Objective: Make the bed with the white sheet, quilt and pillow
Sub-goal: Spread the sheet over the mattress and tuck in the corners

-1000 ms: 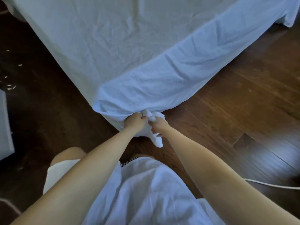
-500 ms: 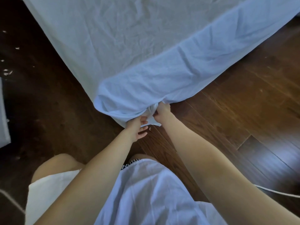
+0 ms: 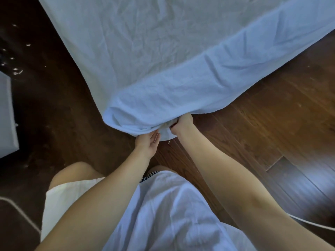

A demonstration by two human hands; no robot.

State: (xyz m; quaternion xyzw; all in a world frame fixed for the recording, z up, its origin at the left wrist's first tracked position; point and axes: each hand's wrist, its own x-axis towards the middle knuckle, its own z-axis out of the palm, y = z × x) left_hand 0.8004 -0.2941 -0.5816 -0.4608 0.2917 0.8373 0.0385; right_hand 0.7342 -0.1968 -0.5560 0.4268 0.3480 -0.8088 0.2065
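Wood floor (image 3: 272,124); both hands (left (image 3: 147,140), right (image 3: 182,123)) at sheet (image 3: 163,69) corner.

Right hand (image 3: 182,122) fingertips hidden under the sheet (image 3: 163,69) corner.

I see a dark wooden plank floor (image 3: 272,124) with light glinting off the boards at lower right. Small white scraps (image 3: 16,69) are scattered on it at upper left, beside a pale flat object (image 3: 7,116). White cords lie at lower right (image 3: 311,223) and lower left (image 3: 20,211).
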